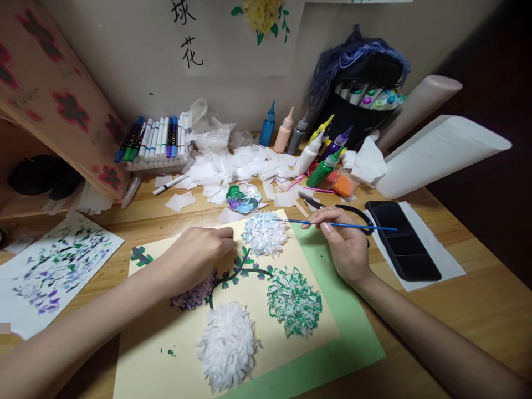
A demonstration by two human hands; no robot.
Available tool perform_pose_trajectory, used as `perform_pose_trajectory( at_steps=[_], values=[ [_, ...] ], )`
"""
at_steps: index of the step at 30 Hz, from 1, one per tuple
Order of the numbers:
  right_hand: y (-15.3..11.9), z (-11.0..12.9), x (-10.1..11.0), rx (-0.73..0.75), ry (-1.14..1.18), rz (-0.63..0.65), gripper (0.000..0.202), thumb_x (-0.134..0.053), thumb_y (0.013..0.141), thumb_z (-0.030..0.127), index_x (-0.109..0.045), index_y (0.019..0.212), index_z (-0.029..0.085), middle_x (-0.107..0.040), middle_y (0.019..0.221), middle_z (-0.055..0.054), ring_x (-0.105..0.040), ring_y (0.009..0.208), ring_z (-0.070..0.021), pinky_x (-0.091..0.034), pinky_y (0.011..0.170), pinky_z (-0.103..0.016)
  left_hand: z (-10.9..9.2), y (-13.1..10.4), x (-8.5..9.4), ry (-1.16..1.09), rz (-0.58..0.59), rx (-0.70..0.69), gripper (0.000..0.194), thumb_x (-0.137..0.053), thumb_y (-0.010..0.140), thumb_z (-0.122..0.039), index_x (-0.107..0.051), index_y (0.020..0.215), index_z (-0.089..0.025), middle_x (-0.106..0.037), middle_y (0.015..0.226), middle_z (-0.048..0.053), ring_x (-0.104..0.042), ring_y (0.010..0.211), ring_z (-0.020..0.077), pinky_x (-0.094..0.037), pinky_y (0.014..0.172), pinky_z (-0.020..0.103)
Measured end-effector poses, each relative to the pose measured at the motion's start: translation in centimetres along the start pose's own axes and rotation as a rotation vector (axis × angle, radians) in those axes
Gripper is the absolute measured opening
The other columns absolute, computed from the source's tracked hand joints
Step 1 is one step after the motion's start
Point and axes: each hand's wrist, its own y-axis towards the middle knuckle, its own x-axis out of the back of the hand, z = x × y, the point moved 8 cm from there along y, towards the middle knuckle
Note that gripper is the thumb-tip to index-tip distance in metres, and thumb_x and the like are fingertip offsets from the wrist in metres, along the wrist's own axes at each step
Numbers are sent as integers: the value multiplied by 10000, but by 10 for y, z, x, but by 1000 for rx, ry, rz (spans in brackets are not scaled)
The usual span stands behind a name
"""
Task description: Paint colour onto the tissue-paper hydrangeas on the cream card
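Reference relation: paintbrush tip to blue-tipped paper flower. The blue-tipped paper flower (265, 233) sits at the far edge of the cream paper sheet (153, 332), between your two hands. From your right hand (344, 246) it lies to the left and slightly far; from your left hand (210, 249) it lies to the right and slightly far. Your left hand is the nearer of the two, its knuckles just beside the petals.

Your right hand grasps the slim blue paintbrush (347, 225) in a pinch between thumb and fingers. The long axis of the paintbrush runs left to right, almost level across the scene, bristles to the left and handle end to the right. The tip reaches the right side of the flower's far half; you cannot confirm from this view whether it presses on the petals or sits just above them.

The fingers of your left hand are curled inward above the sheet. You cannot tell whether they hold anything. This hand partly hides the purple-edged paper flower (194, 295).

Note the surroundings: the flower-shaped palette (243, 198) rests on the tabletop (469, 327), far and left of the tip. The black-handled scissors (311, 201) lie just beyond your right hand.
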Motion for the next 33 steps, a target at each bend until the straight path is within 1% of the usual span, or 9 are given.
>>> perform_pose_trajectory(
  at_steps=[3, 7, 10, 12, 19, 22, 26, 30, 33],
  values=[
    [16, 8, -21, 40, -159, 145, 211, -426, 967, 291, -633, 950, 253, -654, 938, -35, -590, 965, -210, -438, 889, -384, 0, 0, -2, 35, 20, 5, 304, -402, 849, -65, -685, 873, -173, -651, 774, 47, -578, 587, 129, -332, 508, 269],
    [39, 14, -53, 48, -273, 303, 233, -392, 976, 287, -623, 972, 253, -669, 989, -28, -582, 987, -216, -416, 896, -391, 1, 1, -6, 66, 61, 18, 284, -429, 830, -48, -681, 880, -168, -660, 804, 44, -581, 581, 140, -302, 501, 298],
    [49, 17, -69, 59, -311, 372, 224, -395, 965, 252, -616, 936, 248, -680, 963, -22, -582, 975, -219, -404, 888, -394, 0, 1, -6, 77, 59, 15, 273, -435, 830, -49, -679, 861, -166, -653, 788, 39, -572, 567, 136, -294, 499, 300],
    [52, 19, -71, 64, -309, 372, 232, -392, 963, 251, -618, 914, 247, -683, 945, -21, -581, 965, -220, -402, 873, -390, -1, 1, -5, 80, 55, 13, 263, -440, 830, -50, -675, 842, -167, -648, 779, 36, -560, 552, 132, -286, 495, 302],
    [48, 22, -72, 95, -314, 374, 232, -395, 956, 259, -619, 900, 239, -680, 926, -30, -583, 953, -225, -396, 857, -389, -1, 1, -6, 99, 68, 24, 229, -465, 826, -56, -659, 782, -168, -628, 757, 26, -522, 522, 136, -255, 494, 323],
    [49, 23, -71, 82, -306, 352, 235, -389, 957, 258, -617, 908, 233, -676, 920, -34, -589, 936, -224, -398, 857, -391, -1, 1, -6, 92, 74, 37, 226, -468, 819, -59, -660, 778, -170, -624, 751, 23, -510, 517, 134, -243, 496, 325],
    [48, 23, -69, 74, -290, 373, 229, -396, 959, 258, -614, 898, 228, -669, 935, -35, -587, 950, -218, -404, 865, -383, 1, 1, -8, 72, 92, 55, 228, -477, 811, -52, -672, 815, -170, -636, 780, 23, -526, 540, 140, -244, 503, 323],
    [39, 19, -39, 46, -182, 194, 193, -426, 961, 274, -612, 922, 239, -649, 911, -28, -596, 936, -204, -419, 872, -370, 2, 0, -8, 52, 82, 48, 243, -473, 827, -58, -681, 873, -176, -654, 817, 29, -550, 570, 147, -247, 508, 321],
    [18, 7, -12, -23, -38, 53, 122, -492, 939, 266, -609, 912, 243, -639, 875, -16, -615, 863, -184, -451, 829, -343, 2, 0, -7, 50, 72, 44, 240, -467, 840, -65, -679, 869, -173, -655, 808, 31, -557, 575, 146, -254, 509, 318]
  ],
)
